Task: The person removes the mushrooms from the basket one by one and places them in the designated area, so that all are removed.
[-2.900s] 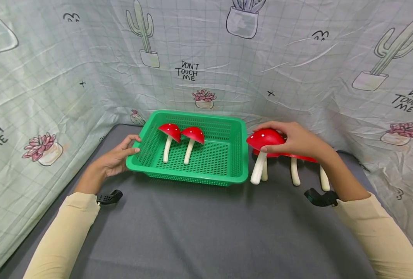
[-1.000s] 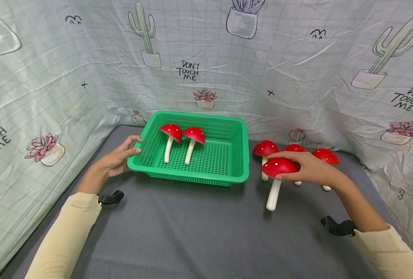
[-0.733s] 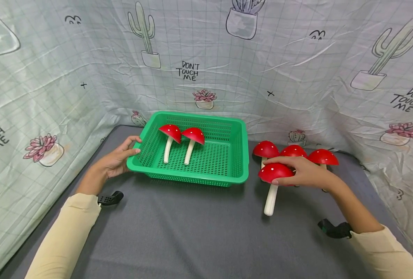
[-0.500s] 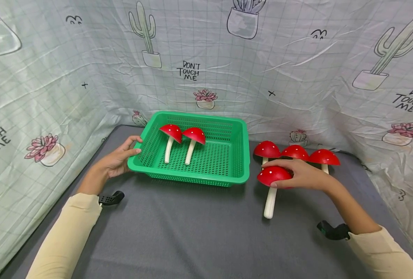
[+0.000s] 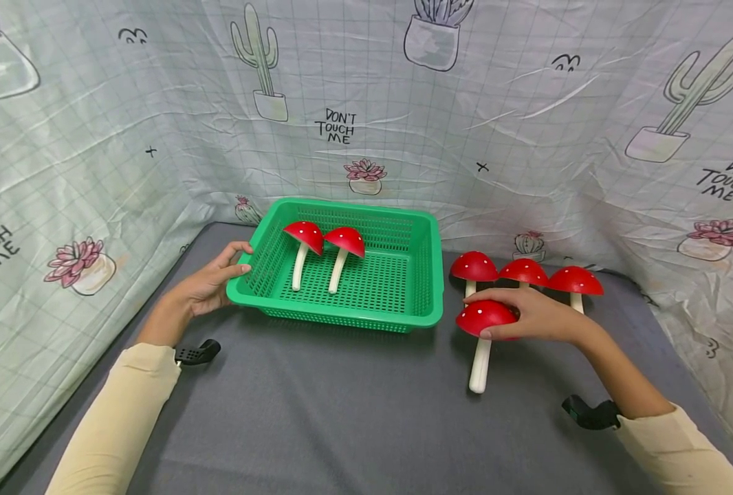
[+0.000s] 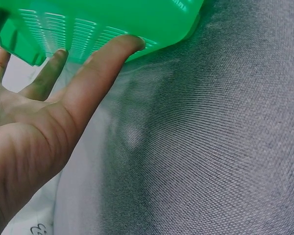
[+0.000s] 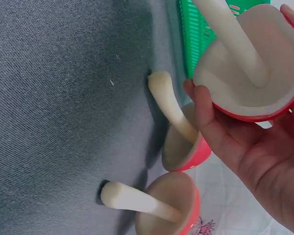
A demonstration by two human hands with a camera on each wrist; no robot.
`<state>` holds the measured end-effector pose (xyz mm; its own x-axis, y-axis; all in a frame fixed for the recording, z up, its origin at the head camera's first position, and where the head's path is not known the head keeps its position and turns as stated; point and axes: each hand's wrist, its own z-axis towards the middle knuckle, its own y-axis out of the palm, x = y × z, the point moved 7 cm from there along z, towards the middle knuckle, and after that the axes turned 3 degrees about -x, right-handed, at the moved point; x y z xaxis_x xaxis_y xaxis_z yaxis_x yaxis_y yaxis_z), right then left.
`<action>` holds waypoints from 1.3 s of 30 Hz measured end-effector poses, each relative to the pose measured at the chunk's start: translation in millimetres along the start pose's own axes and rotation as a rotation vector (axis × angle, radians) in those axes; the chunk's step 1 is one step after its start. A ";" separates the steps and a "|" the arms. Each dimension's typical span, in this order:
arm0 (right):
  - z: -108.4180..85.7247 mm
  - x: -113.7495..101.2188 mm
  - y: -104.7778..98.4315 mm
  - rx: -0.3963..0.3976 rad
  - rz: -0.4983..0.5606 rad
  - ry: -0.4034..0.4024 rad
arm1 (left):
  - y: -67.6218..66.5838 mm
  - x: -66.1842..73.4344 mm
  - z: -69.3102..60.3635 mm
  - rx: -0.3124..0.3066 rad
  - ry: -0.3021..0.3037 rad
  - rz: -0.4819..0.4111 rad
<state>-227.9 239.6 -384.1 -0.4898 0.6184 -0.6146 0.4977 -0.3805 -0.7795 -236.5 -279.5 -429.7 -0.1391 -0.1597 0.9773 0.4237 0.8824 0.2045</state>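
Observation:
In the head view, my right hand (image 5: 532,315) grips a mushroom figure by its dotted red cap (image 5: 484,317); the white stem points down toward me. The right wrist view shows the pale hollow underside of this mushroom (image 7: 235,93), with thumb and fingers around the cap's rim. My left hand (image 5: 213,280) touches the left end of a green plastic basket (image 5: 335,315). Its fingers look fairly straight against the basket wall (image 6: 88,36) in the left wrist view. Two similar mushrooms, one left (image 5: 303,237) and one right (image 5: 344,240), lie side by side inside the basket.
Behind my right hand, three more mushrooms lie in a row: left (image 5: 474,266), middle (image 5: 523,271) and right (image 5: 575,280). Grey cloth (image 5: 317,412) covers the table. A printed cactus curtain (image 5: 496,124) encloses the back and sides.
My right hand has brought its mushroom from beside the basket's right end toward me, uncovering the row behind. In the last half second it shifts only slightly nearer. The left hand stays at the basket.

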 end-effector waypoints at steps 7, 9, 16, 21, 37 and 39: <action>-0.3 3.6 4.6 -0.022 0.027 -0.007 | 0.1 0.7 -0.6 0.004 0.000 -0.014; -0.2 5.4 7.2 -0.031 0.034 -0.002 | 0.4 0.7 -0.6 0.008 -0.004 -0.011; 2.2 9.9 17.8 -0.065 0.036 -0.006 | -0.2 0.0 1.0 0.021 -0.014 0.012; 3.7 9.4 21.2 -0.069 0.050 -0.021 | -0.6 -0.2 1.5 0.022 -0.013 0.009; 5.2 11.4 22.8 -0.017 0.023 -0.051 | -1.1 -1.1 0.5 0.019 -0.004 -0.001; 5.7 12.2 23.3 -0.008 0.006 -0.049 | -1.1 -1.2 0.7 0.020 -0.004 -0.002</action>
<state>-226.3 234.4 -410.5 -0.5210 0.5815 -0.6249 0.5066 -0.3786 -0.7746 -237.4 -280.0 -431.1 -0.1433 -0.1596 0.9767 0.4054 0.8908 0.2051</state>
